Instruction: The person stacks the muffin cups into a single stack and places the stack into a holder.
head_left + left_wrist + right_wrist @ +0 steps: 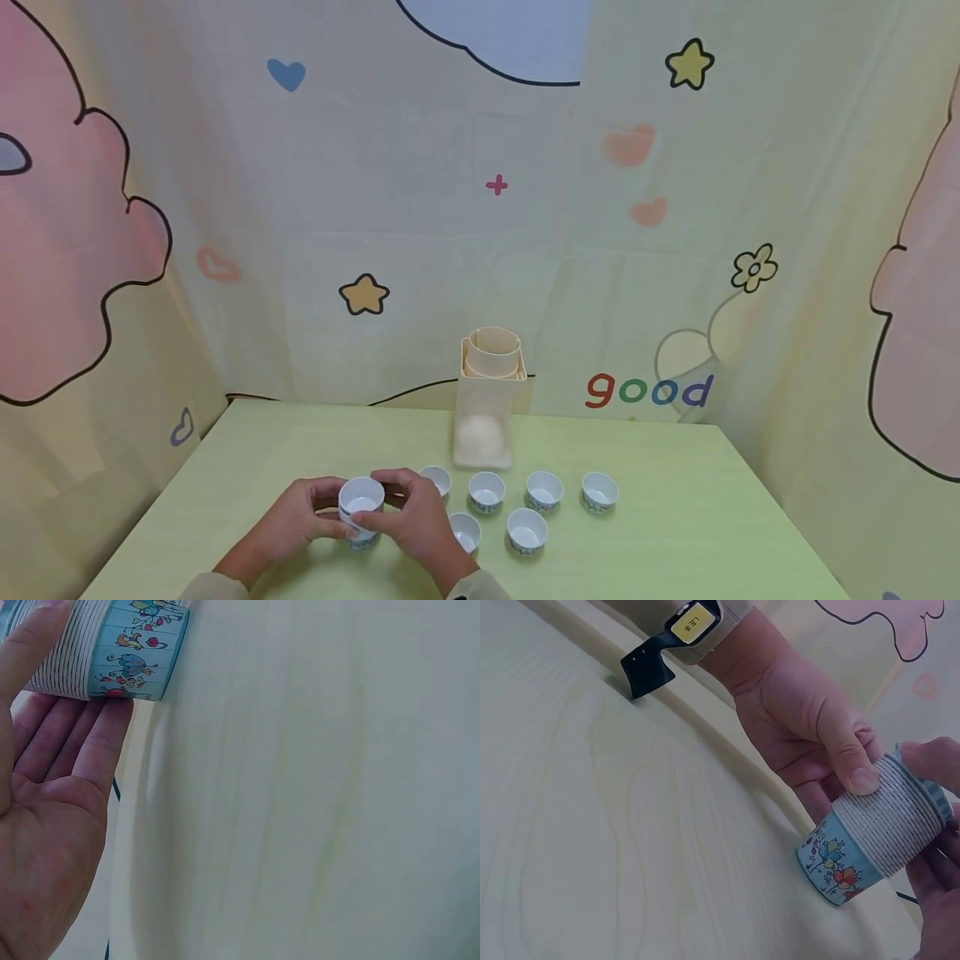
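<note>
Both hands, left (288, 525) and right (416, 521), gripping stacked cups (361, 510) above green bench (675, 533); six single cups (527, 530) alongside.

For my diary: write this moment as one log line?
left hand: holds cup stack | right hand: holds cup stack | table: six loose cups

Cup stack (112, 649) cropped at frame top
</note>
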Motion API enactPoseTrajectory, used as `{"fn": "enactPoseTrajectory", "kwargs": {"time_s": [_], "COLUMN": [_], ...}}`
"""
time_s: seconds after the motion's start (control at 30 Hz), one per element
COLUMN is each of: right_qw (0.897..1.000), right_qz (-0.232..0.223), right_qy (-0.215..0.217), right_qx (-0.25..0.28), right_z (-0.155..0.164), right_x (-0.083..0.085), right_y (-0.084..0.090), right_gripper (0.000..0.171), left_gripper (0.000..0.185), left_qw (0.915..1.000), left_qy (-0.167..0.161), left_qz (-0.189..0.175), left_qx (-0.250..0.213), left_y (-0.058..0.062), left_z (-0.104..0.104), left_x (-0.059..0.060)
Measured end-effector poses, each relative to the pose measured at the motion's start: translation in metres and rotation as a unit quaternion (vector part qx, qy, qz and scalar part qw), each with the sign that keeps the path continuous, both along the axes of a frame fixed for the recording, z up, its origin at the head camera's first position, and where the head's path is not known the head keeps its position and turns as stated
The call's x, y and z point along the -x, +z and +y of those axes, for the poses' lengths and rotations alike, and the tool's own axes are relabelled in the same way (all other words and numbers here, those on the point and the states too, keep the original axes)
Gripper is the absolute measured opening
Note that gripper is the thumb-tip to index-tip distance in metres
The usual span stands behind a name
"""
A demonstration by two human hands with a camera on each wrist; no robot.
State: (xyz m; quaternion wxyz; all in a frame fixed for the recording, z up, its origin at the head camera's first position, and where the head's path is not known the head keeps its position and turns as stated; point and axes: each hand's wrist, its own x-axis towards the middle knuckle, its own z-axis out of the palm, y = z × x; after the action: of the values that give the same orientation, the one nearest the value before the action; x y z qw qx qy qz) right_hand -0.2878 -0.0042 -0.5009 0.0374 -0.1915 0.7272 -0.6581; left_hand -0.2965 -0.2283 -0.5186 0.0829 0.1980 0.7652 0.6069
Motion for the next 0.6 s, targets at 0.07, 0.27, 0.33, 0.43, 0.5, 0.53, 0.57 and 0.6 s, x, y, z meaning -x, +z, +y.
{"fn": "enactPoseTrajectory", "kwargs": {"time_s": [0.07,0.27,0.33,0.43,0.5,0.53,0.57,0.6], "right_qw": [1.000,1.000,1.000,1.000,1.000,1.000,1.000,1.000], "right_qz": [0.007,0.009,0.005,-0.002,-0.010,-0.011,-0.012,-0.012], "right_qy": [0.002,0.010,0.015,0.020,0.022,0.023,0.023,0.023], "right_qx": [-0.001,-0.003,-0.001,0.000,-0.003,-0.006,-0.009,-0.013], "right_z": [0.0000,0.0000,0.0004,0.0012,0.0014,0.0016,0.0017,0.0018], "right_x": [0.0006,0.0020,0.0018,0.0015,0.0015,0.0015,0.0014,0.0014], "right_y": [-0.0012,-0.0040,-0.0036,-0.0021,-0.0008,-0.0001,0.0009,0.0017], "right_gripper": [0.049,0.049,0.049,0.050,0.050,0.050,0.051,0.051], "left_gripper": [0.066,0.064,0.063,0.064,0.064,0.065,0.065,0.065], "left_qw": [1.0000,1.0000,1.0000,1.0000,1.0000,1.0000,0.9999,0.9999], "left_qy": [-0.001,-0.002,-0.003,-0.001,0.001,0.002,0.003,0.004], "left_qz": [0.002,0.007,0.009,0.008,0.006,0.005,0.004,0.004], "left_qx": [-0.001,0.002,0.001,0.003,0.005,0.007,0.009,0.011], "left_y": [-0.0002,-0.0016,-0.0018,-0.0013,-0.0007,-0.0003,0.0002,0.0007], "left_z": [-0.0001,-0.0004,-0.0005,-0.0004,-0.0004,-0.0003,-0.0003,-0.0002], "left_x": [0.0000,0.0000,0.0000,0.0001,0.0004,0.0005,0.0007,0.0008]}}
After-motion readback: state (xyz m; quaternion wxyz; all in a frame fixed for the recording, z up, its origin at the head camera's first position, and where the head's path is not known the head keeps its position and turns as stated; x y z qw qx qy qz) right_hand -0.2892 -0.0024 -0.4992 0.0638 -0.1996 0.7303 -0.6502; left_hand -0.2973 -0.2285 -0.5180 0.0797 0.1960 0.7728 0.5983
